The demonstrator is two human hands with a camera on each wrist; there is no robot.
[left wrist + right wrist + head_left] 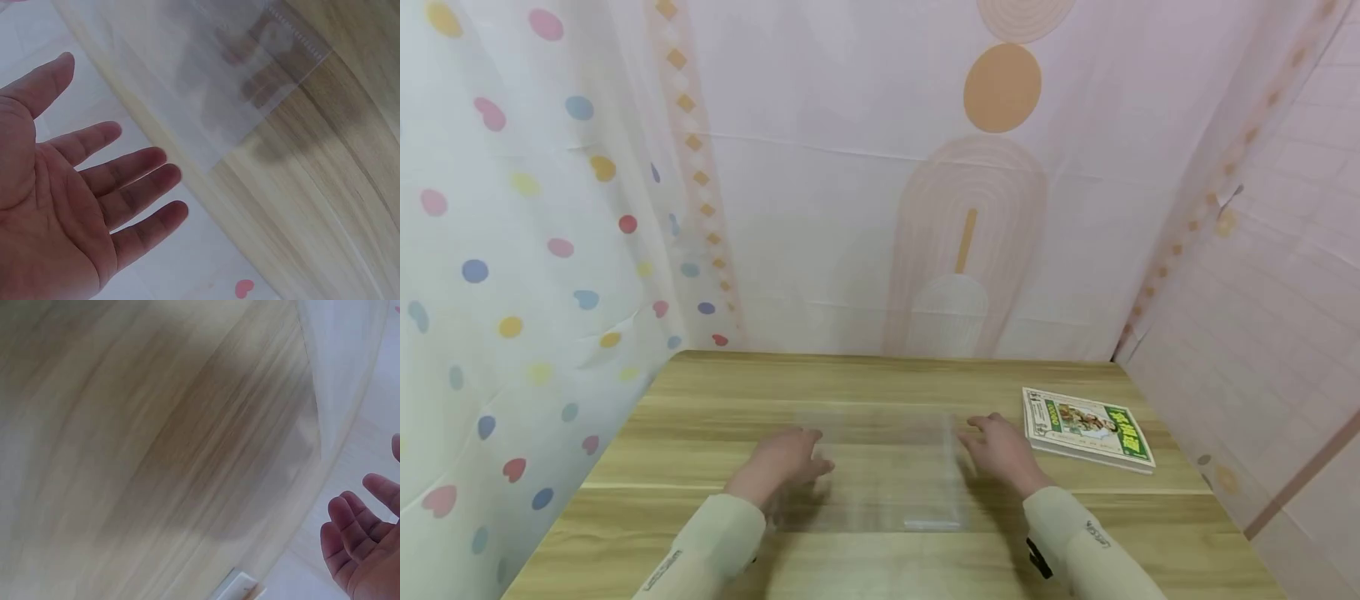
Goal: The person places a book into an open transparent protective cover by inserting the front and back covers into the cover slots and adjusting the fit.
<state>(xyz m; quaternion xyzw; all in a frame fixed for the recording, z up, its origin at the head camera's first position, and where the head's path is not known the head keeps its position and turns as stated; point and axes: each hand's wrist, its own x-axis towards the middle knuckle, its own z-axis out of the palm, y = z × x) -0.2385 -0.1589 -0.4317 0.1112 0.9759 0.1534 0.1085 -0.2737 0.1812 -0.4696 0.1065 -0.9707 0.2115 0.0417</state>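
A clear plastic sheet (880, 471), perhaps a cover or sleeve, spreads over the wooden table between the two hands. My left hand (784, 462) is by its left edge, fingers apart. In the left wrist view, the fingers of that hand (94, 181) are extended beside a corner of the translucent sheet (181, 81) and hold nothing. On the other side, my right hand (1000, 450) is by the sheet's right edge. Its fingers are relaxed and slightly bent in the right wrist view, where the hand (369, 550) appears below a corner of the sheet (334, 375), gripping nothing.
A book (1086, 427) with a green-and-white illustrated cover lies flat to the right of my right hand. The wooden table (865, 379) ends at a patterned curtain (820, 233) behind, with more printed cloth on the left and right.
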